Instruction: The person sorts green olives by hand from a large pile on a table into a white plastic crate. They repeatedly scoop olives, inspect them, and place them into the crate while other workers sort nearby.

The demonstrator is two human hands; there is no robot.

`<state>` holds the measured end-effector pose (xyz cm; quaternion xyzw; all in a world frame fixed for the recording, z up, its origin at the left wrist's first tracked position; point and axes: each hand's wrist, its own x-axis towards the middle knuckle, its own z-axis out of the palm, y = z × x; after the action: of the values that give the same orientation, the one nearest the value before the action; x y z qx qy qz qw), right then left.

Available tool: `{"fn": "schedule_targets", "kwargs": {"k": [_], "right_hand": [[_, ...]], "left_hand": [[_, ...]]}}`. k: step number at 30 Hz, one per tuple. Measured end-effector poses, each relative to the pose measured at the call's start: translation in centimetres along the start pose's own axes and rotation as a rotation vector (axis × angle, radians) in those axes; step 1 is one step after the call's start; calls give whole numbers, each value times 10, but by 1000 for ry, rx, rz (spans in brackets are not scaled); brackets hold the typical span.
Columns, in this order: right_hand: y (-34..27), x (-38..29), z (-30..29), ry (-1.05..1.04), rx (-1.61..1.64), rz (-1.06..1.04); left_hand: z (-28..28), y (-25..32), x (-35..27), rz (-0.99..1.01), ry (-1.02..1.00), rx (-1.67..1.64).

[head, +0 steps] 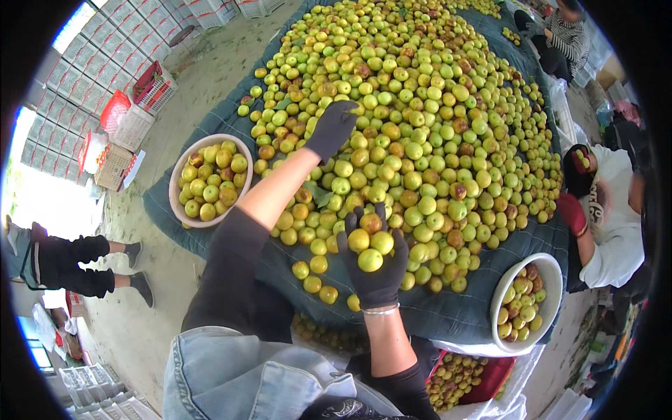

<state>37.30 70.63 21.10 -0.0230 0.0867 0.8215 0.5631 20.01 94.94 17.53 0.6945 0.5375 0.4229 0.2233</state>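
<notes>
Before me lies a wide heap of green and brownish jujubes [415, 149] on a dark blue quilted cloth [451, 310]. My left hand [333, 128], in a dark glove, reaches palm down into the left part of the heap. Its fingertips touch a yellowish jujube, and whether they grip it is partly hidden. Nearer to me, my right hand [375, 268], gloved too, is turned palm up. Several jujubes [370, 259] rest in its cupped palm and fingers. A few loose jujubes [312, 284] lie on the cloth left of this hand.
A pale basket [176, 210] of jujubes stands at left, a white basket [552, 283] at right. Below the table edge sits a red-lined crate [488, 379] with jujubes. People are at right [614, 210], far right [567, 37] and left [79, 257]. Stacked crates [100, 68] line the wall.
</notes>
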Motion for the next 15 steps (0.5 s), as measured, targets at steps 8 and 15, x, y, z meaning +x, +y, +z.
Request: {"fn": "schedule_targets", "kwargs": {"k": [8, 15], "right_hand": [[-1, 3, -16, 121, -88, 22], [-2, 0, -7, 179, 35, 113]], "left_hand": [[58, -47, 103, 6, -267, 622], [20, -38, 75, -247, -211, 552]]}}
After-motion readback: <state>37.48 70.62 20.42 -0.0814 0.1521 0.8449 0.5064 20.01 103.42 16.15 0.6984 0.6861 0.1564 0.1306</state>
